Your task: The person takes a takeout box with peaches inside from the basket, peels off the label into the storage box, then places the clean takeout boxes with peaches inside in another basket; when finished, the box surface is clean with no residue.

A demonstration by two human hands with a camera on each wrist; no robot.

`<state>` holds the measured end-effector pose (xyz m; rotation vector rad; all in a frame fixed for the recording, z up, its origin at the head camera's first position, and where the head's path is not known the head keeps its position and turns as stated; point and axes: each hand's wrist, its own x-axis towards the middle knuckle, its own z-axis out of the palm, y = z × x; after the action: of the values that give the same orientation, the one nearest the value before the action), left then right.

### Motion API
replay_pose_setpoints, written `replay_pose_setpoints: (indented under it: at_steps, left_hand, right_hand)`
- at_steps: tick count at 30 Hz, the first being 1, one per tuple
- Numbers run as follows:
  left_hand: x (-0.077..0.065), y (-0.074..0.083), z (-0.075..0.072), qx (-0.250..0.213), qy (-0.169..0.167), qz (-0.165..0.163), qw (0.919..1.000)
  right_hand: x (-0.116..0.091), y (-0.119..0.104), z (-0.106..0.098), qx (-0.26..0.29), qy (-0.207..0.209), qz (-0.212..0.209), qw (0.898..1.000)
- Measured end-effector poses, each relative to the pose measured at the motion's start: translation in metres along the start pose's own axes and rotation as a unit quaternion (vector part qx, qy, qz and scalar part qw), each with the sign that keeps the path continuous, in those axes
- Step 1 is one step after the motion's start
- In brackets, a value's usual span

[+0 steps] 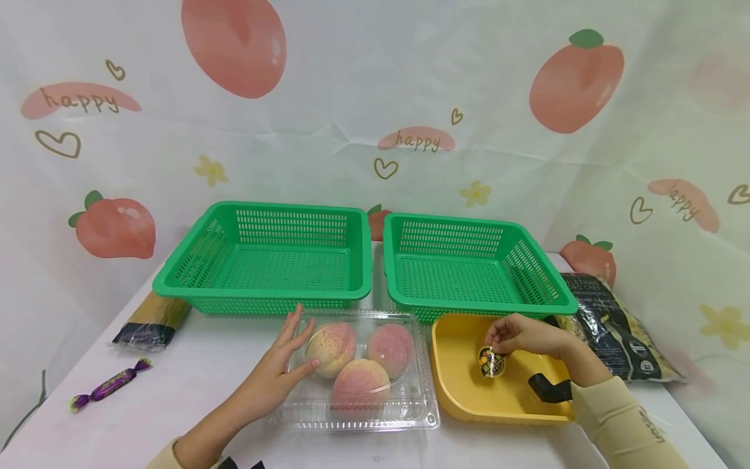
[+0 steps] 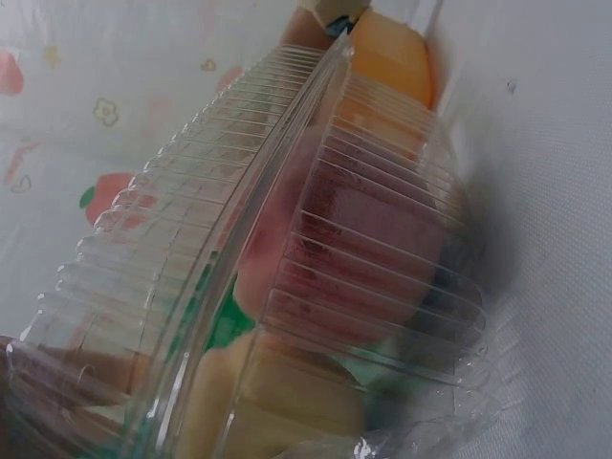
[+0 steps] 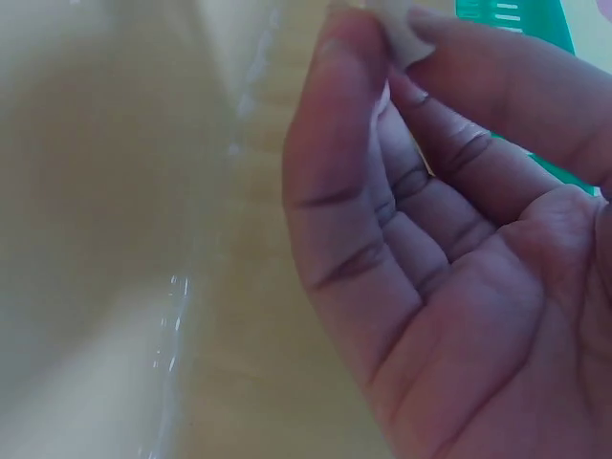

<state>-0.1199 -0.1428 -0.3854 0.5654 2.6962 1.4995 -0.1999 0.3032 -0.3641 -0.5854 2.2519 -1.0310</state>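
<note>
Between thumb and fingertips, my right hand (image 1: 524, 335) pinches a small wrapped candy (image 1: 491, 362) with a shiny dark and yellow wrapper, over the yellow tub (image 1: 498, 413). In the right wrist view, the fingers of that right hand (image 3: 469, 277) curl, and only a pale edge of the wrapper shows at the tips. With fingers spread, my left hand (image 1: 278, 374) touches the left side of a clear plastic clamshell box (image 1: 410, 404). Three pinkish-yellow peaches (image 1: 361, 384) sit inside; the left wrist view shows the box's ribbed side (image 2: 191, 220) close up.
Two green baskets (image 1: 263, 303) (image 1: 480, 309) stand behind the box and tub. A purple wrapped candy (image 1: 112, 385) lies at the left, near a golden-brown packet (image 1: 153, 320). A dark printed bag (image 1: 615, 332) lies at the right, beyond the tub.
</note>
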Motion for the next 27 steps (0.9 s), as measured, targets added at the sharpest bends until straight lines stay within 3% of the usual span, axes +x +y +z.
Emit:
replay_pose_setpoints:
  at_steps: [27]
  left_hand:
    - [0.0008,0.0002,-0.0001,-0.003,-0.003,-0.006,1.0]
  right_hand:
    - [-0.0019,0.0013,0.0006,-0.038,-0.002,0.0,0.999]
